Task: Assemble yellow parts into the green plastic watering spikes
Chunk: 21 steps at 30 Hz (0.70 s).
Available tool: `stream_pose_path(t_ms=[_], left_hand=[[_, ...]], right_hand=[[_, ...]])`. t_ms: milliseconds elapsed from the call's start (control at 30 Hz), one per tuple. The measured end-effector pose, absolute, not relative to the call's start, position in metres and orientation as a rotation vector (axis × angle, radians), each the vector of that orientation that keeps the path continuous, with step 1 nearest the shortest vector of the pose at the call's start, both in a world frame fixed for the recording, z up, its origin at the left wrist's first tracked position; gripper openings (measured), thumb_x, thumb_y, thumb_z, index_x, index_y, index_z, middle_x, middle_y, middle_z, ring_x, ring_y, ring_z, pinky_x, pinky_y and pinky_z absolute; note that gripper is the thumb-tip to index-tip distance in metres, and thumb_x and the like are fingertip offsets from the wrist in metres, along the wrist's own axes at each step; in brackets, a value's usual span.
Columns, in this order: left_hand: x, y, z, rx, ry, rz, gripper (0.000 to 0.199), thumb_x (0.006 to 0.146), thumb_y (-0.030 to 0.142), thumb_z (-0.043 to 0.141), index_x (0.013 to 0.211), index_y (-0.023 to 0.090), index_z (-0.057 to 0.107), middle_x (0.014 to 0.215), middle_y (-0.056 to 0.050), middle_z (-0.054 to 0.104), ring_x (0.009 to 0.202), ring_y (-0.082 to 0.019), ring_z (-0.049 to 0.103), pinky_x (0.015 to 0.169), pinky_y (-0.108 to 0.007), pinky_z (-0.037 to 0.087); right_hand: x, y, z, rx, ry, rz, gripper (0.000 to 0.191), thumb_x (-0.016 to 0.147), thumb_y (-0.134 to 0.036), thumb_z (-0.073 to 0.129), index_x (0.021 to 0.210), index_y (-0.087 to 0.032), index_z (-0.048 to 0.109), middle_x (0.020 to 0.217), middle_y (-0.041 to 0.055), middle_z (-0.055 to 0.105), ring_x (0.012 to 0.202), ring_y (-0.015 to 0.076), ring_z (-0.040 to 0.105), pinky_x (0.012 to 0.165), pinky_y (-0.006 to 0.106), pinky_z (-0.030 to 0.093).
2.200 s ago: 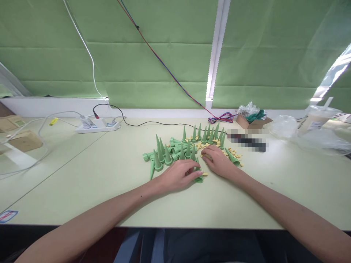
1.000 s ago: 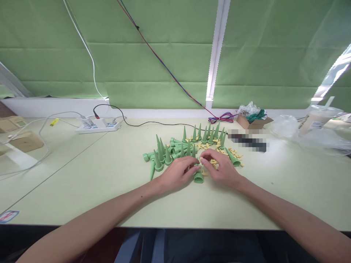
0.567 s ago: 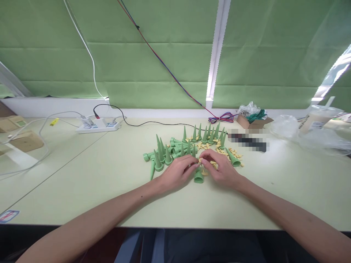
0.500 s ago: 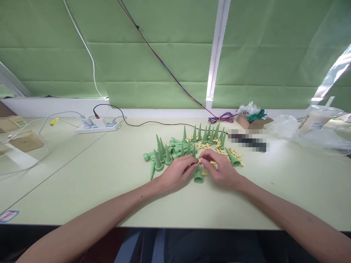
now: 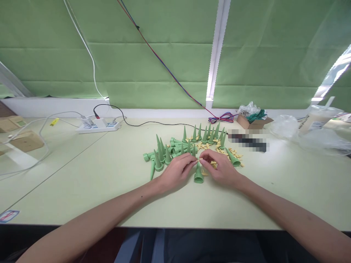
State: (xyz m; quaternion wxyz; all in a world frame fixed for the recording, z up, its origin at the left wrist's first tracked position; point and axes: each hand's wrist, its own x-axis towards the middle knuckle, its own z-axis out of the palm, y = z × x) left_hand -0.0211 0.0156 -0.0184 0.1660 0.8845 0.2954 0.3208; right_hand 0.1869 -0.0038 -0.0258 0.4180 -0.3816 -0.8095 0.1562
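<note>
Small yellow piece (image 5: 200,159) sits at the fingertips, between both hands, just above the tip end of a green cone (image 5: 198,178) lying on its side, open end near. Right hand (image 5: 223,169): thumb and index pinched on the piece. Left hand (image 5: 178,168): thumb and index drawn in against its left side; can't tell if they actually grip or just touch. To work it cleanly, I'd hold steady with one hand and let the other do the fine moves, light pinch, since a part this small probably slips or flicks away easily. Wrists low, as here, should help; best not to nudge the cone, it would likely roll. Hard to make out: the piece's shape, mostly behind fingertips; whether it touches the cone tip. Another yellow piece (image 5: 204,174) just right of the cone is partly covered. Further out, the left hand blocks part of the green cone cluster (image 5: 158,163), the right hand part of the loose yellow pile (image 5: 203,146). Far right, a dark object (image 5: 248,141) is pixelated, unreadable.
</note>
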Motion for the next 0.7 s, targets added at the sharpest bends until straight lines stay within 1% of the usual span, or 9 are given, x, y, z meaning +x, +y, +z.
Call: stream_pose_path(t_ms=[133, 233, 267, 333, 400, 467, 600, 700], left_hand=[[-0.0214, 0.0158, -0.0196, 2.505, 0.873, 0.938, 0.026, 0.102, 0.022, 0.041, 0.096, 0.017, 0.066, 0.091, -0.005, 0.065, 0.081, -0.015, 0.06, 0.073, -0.025, 0.045], [-0.0208, 0.0146, -0.0189, 2.46, 0.946, 0.933, 0.024, 0.102, 0.028, 0.043, 0.108, 0.019, 0.064, 0.095, -0.004, 0.068, 0.084, -0.016, 0.061, 0.076, -0.026, 0.045], [-0.0205, 0.014, -0.0182, 2.438, 0.985, 0.913, 0.024, 0.102, 0.031, 0.045, 0.113, 0.02, 0.063, 0.092, -0.003, 0.068, 0.081, -0.016, 0.061, 0.074, -0.027, 0.045], [-0.0199, 0.0126, -0.0168, 2.396, 1.046, 0.845, 0.027, 0.101, 0.036, 0.046, 0.118, 0.021, 0.06, 0.082, 0.0, 0.066, 0.07, -0.014, 0.059, 0.068, -0.026, 0.044], [-0.0193, 0.0114, -0.0155, 2.367, 1.058, 0.778, 0.029, 0.099, 0.04, 0.047, 0.119, 0.022, 0.058, 0.077, 0.002, 0.062, 0.061, -0.012, 0.054, 0.061, -0.025, 0.042], [-0.0187, 0.0103, -0.0148, 2.351, 1.062, 0.74, 0.031, 0.097, 0.043, 0.049, 0.118, 0.022, 0.056, 0.078, 0.002, 0.06, 0.057, -0.011, 0.051, 0.057, -0.025, 0.04], [-0.0178, 0.0085, -0.0136, 2.354, 1.108, 0.702, 0.037, 0.092, 0.048, 0.055, 0.118, 0.022, 0.054, 0.081, 0.002, 0.058, 0.056, -0.01, 0.049, 0.053, -0.024, 0.035], [-0.0173, 0.0073, -0.0122, 2.389, 1.078, 0.642, 0.036, 0.091, 0.051, 0.055, 0.109, 0.02, 0.058, 0.074, 0.002, 0.054, 0.057, -0.012, 0.046, 0.052, -0.024, 0.031]], right_hand=[[0.1866, -0.0032, -0.0256, -0.952, -2.045, 0.404, 0.011, 0.099, -0.025, 0.049, 0.095, -0.021, 0.058, 0.075, 0.0011, 0.06, 0.064, 0.0141, 0.054, 0.06, 0.026, 0.043], [0.1865, -0.0029, -0.0245, -0.964, -2.042, 0.382, 0.012, 0.099, -0.024, 0.049, 0.095, -0.02, 0.059, 0.075, 0.0008, 0.061, 0.064, 0.0137, 0.053, 0.061, 0.026, 0.042], [0.1867, -0.0026, -0.024, -0.969, -2.038, 0.371, 0.013, 0.099, -0.024, 0.049, 0.094, -0.02, 0.059, 0.074, 0.0007, 0.061, 0.064, 0.0135, 0.053, 0.061, 0.026, 0.042], [0.1875, -0.0019, -0.0229, -0.977, -2.024, 0.348, 0.014, 0.1, -0.025, 0.048, 0.092, -0.02, 0.059, 0.074, 0.0006, 0.061, 0.063, 0.0132, 0.052, 0.06, 0.025, 0.041], [0.1885, -0.0009, -0.022, -0.988, -2.003, 0.325, 0.015, 0.1, -0.025, 0.047, 0.091, -0.02, 0.059, 0.073, 0.0004, 0.06, 0.061, 0.0129, 0.052, 0.06, 0.025, 0.041], [0.1892, 0.0003, -0.0215, -1.005, -1.979, 0.305, 0.016, 0.1, -0.025, 0.047, 0.09, -0.019, 0.058, 0.072, 0.0001, 0.06, 0.06, 0.0126, 0.051, 0.059, 0.025, 0.041], [0.1897, 0.0022, -0.0216, -1.017, -1.946, 0.283, 0.016, 0.099, -0.025, 0.048, 0.088, -0.019, 0.057, 0.071, -0.0003, 0.059, 0.059, 0.0124, 0.052, 0.059, 0.025, 0.041], [0.1895, 0.0027, -0.0219, -1.027, -1.932, 0.271, 0.016, 0.099, -0.025, 0.048, 0.086, -0.02, 0.056, 0.07, -0.0004, 0.06, 0.058, 0.0123, 0.052, 0.059, 0.024, 0.041]])
